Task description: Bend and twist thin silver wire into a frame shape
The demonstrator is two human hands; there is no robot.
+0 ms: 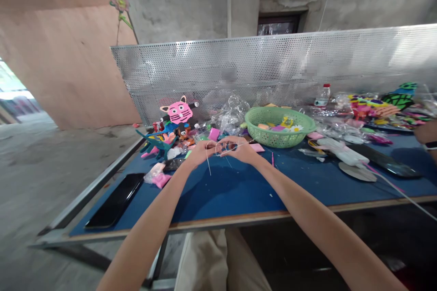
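Both hands meet above the middle of the blue tabletop (pixel 218 195), fingertips close together. My left hand (pixel 202 151) is closed in a pinch on a thin white wire (pixel 209 166), one end of which hangs down below the fingers. The wire bends in a loop between the hands. My right hand (pixel 241 149) has its fingers curled and pinches the same wire from the other side; another thin end sticks out below. Just behind the hands lie pieces of pink clay (pixel 214 134) and clear wrapping.
A green plastic basket (pixel 252 127) with colourful pieces stands behind my right hand. To the left are a pink cat-faced figure (pixel 179 112) and a black phone (pixel 116 200). A white power strip (pixel 343 151) lies right, near another person's arm (pixel 426 134). A perforated metal panel (pixel 211 61) closes the back.
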